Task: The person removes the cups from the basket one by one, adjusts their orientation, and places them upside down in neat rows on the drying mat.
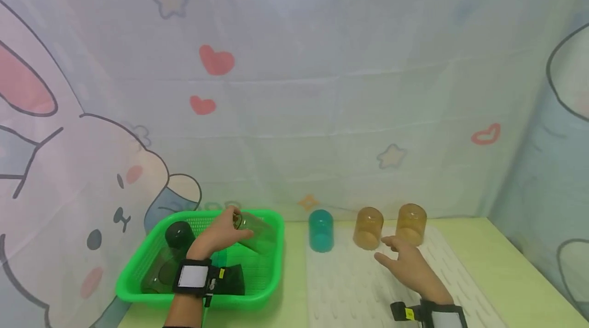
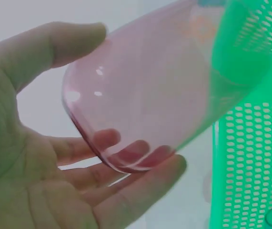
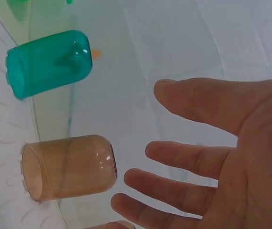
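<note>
My left hand (image 1: 228,230) grips a clear pinkish cup (image 1: 256,234), tilted on its side above the green basket (image 1: 138,287). In the left wrist view the thumb lies on top of the cup (image 2: 150,81) and the fingers (image 2: 140,157) curl under its rim, next to the basket wall (image 2: 250,152). My right hand (image 1: 397,255) hovers open over the white mat (image 1: 349,287), just short of two amber cups (image 1: 368,228) (image 1: 411,224). A teal cup (image 1: 320,231) stands upside down to their left. The right hand (image 3: 197,152) holds nothing; the nearer amber cup (image 3: 66,167) and the teal cup (image 3: 47,62) lie beyond its fingers.
A dark green cup (image 1: 179,236) and other dark see-through cups (image 1: 156,271) sit inside the basket. A cloth printed with a rabbit, hearts and stars hangs close behind the pale green table (image 1: 501,261) and wraps round both sides.
</note>
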